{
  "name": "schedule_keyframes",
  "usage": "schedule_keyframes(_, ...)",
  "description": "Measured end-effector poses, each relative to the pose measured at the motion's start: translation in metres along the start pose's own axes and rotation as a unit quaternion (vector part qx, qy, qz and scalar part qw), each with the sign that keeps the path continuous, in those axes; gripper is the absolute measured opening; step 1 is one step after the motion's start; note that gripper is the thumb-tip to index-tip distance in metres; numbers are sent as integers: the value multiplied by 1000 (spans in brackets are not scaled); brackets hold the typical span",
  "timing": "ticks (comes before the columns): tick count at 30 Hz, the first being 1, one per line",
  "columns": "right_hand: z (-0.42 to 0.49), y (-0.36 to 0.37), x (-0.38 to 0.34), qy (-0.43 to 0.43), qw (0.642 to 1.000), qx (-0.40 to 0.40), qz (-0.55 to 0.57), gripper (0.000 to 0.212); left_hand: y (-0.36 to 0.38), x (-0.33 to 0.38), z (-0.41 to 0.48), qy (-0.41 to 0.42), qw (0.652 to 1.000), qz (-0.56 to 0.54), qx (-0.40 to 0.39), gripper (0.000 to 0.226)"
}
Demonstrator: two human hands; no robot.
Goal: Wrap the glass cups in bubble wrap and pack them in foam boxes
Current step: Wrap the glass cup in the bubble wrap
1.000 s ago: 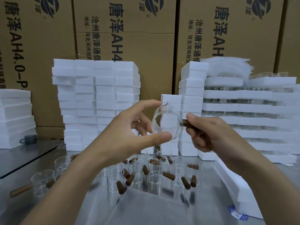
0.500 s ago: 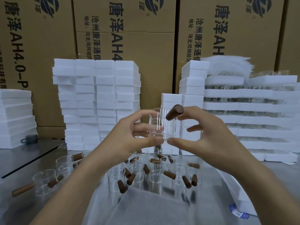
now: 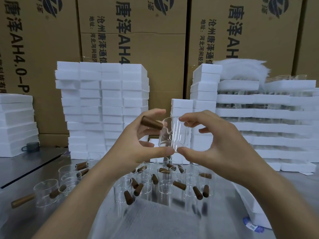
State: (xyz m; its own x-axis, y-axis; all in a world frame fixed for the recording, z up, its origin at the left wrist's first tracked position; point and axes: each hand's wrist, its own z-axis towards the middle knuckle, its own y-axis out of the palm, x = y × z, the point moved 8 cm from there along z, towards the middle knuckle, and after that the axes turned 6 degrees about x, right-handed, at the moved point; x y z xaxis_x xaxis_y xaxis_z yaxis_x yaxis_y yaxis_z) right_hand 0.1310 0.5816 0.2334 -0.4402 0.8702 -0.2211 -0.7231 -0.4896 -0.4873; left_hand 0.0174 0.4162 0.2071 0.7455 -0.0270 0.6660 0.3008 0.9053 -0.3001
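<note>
Fingers [image 3: 153,112] of the left hand [image 3: 136,142] and the right hand [image 3: 217,144] are pinched on one glass cup [image 3: 172,135], held nearly upright at the centre of the frame above the bubble wrap [image 3: 148,221] on the bench [image 3: 17,223], its wooden handle [image 3: 151,123] pointed left

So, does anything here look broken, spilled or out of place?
Nothing looks broken or spilled. The clear glass cup with the brown wooden handle looks whole between the left hand and right hand. One long, pale wooden handle at far left differs from the short dark ones.
</note>
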Motion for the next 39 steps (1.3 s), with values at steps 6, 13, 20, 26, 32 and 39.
schedule_keyframes(6,1,1,-13,-12,999,-10,-28,63,7,7,1,54,994,93,-6,85)
schedule_keyframes(13,0,8,-7,97,983,-20,158,60,26,-6,-7,-43,986,-118,-107,60)
schedule_keyframes(20,-47,42,17,232,899,-102,359,35,57,-35,-42,-160,939,-211,-220,84)
schedule_keyframes(26,-106,42,77,407,863,3,300,66,94,-80,-104,-201,966,20,-161,46)
schedule_keyframes(32,-143,56,104,468,857,-41,212,59,121,-104,-139,-110,896,367,-223,45)
schedule_keyframes(39,-148,64,92,435,857,-180,208,53,101,-107,-127,-198,964,157,-76,28)
